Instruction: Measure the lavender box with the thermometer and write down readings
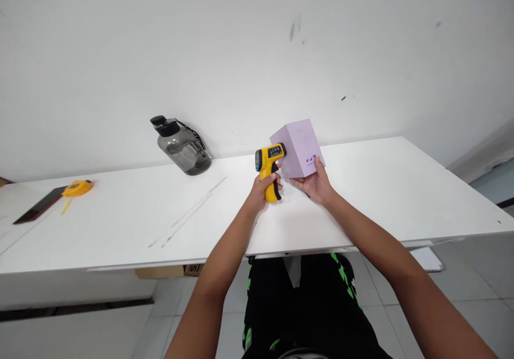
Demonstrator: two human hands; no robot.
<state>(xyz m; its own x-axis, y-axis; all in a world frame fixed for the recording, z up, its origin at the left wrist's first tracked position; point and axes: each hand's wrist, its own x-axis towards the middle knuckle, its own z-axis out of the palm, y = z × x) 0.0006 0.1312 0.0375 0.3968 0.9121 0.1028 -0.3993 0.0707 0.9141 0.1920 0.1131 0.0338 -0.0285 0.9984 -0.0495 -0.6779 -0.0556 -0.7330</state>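
Observation:
A yellow and black infrared thermometer [269, 158] is upright in my left hand [263, 190], whose fingers wrap round its handle. Its nose points right, close against the side of a light purple box [305, 144]; I cannot tell whether they touch. My right hand [319, 185] grips that box from below, thumb on the front face near small dark printed marks and fingers under the bottom edge. The box is tilted and held over the white table [361, 193].
A grey see-through water bottle [184, 147] with a black cap stands by the wall, left of my hands. Farther left lie a yellow tape measure [78, 188] and a dark flat phone-like thing [40, 206]. The table's front edge runs just before my body.

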